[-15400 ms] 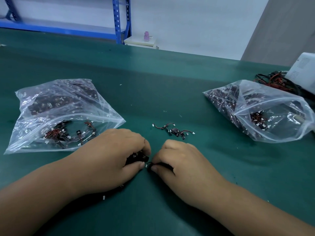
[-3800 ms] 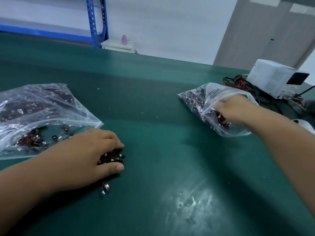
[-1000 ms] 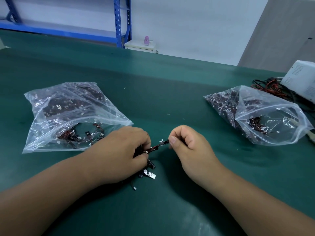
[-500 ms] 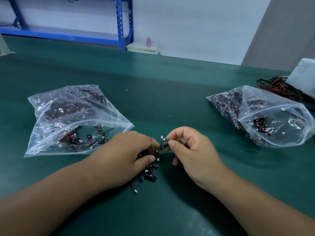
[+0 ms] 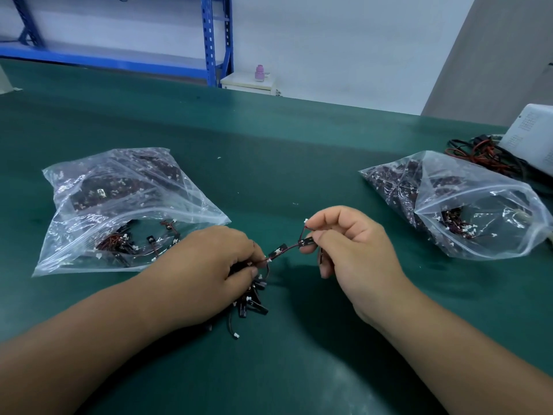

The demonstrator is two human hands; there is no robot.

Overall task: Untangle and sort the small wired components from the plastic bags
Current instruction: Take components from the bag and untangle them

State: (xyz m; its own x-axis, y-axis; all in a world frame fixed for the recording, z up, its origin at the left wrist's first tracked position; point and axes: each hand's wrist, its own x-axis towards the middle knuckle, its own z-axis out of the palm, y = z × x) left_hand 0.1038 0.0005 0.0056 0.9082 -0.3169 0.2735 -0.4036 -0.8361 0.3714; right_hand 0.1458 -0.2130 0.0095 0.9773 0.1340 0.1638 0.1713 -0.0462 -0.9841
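A tangled bunch of small black wired components (image 5: 250, 301) lies on the green table under my left hand (image 5: 209, 265), whose fingers are curled over it and grip it. My right hand (image 5: 350, 253) pinches one wired component (image 5: 305, 241) between thumb and forefinger, its red-black wire stretched back to the bunch. A clear plastic bag (image 5: 119, 205) with more components lies at the left. A second clear bag (image 5: 466, 205), mouth open, lies at the right.
The green table (image 5: 269, 151) extends far back. A white box (image 5: 532, 136) with red and black cables (image 5: 478, 154) sits at the right edge behind the right bag. Blue shelving (image 5: 215, 40) and a small white cabinet (image 5: 248, 83) stand beyond the table.
My right hand has drawn its component away to the right, stretching the wire out from the bunch. My left hand stays on the bunch. The camera has tilted slightly.
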